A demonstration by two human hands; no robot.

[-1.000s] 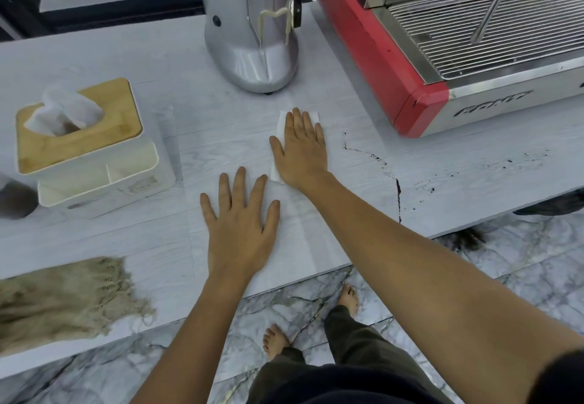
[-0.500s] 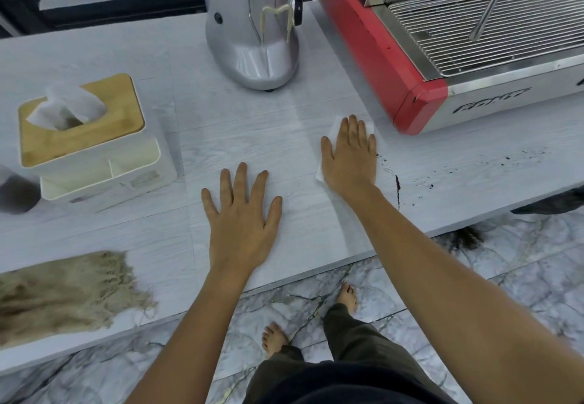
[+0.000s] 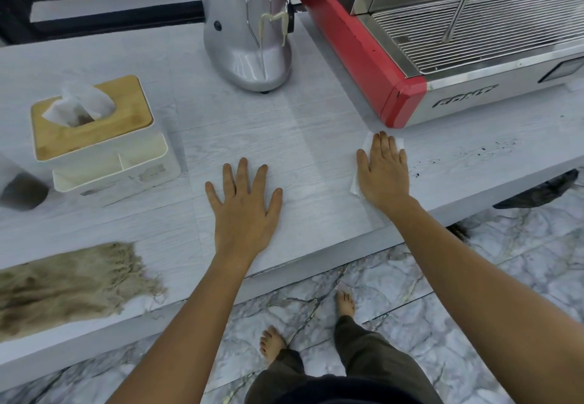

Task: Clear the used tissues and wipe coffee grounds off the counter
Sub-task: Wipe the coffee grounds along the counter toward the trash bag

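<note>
Tissue (image 3: 368, 141): white sheet lying flat on the desk (image 3: 300, 125), under your right palm, just in front of the red corner of the espresso machine (image 3: 407, 100).
Right hand (image 3: 384, 171): your fingers are stretched out flat, pressing the tissue down; nothing is gripped.
Left hand (image 3: 245, 210): spread wide, palm down on the bare desk near its front edge, holding nothing.
Coffee grounds (image 3: 480, 152): dark specks scattered on the desk to the right of your right hand.
Tissue box (image 3: 94, 122): far left, wooden lid, a sheet sticking up.
Grinder (image 3: 252, 43): far centre.
Cloth (image 3: 69, 280): fringed, near left.
</note>
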